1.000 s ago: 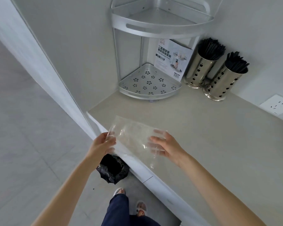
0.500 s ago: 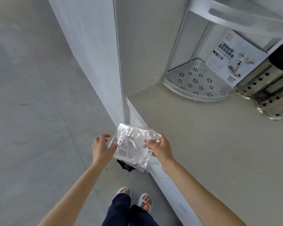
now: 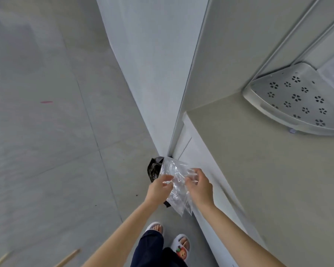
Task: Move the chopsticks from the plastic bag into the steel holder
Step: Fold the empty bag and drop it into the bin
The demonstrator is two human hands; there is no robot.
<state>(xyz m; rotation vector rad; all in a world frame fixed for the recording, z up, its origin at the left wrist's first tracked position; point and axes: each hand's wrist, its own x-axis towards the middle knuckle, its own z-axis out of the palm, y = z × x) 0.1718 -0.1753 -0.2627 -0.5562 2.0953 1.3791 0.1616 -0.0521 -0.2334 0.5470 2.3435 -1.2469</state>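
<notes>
Both hands, left hand (image 3: 159, 186) and right hand (image 3: 200, 186), crumple an empty-looking plastic bag (image 3: 176, 186) above the black-lined bin (image 3: 153, 169). Holder out of view; transfer seems finished.

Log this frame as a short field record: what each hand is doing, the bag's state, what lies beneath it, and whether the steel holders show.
left hand: fingers pinching the plastic bag
right hand: fingers gripping the same bag from the other side
plastic bag: clear, crumpled, looks empty, held off the counter's edge
below bag: black bin bag on the floor, partly hidden
counter: bare where visible; perforated corner rack at the back
steel holders: not in view
</notes>
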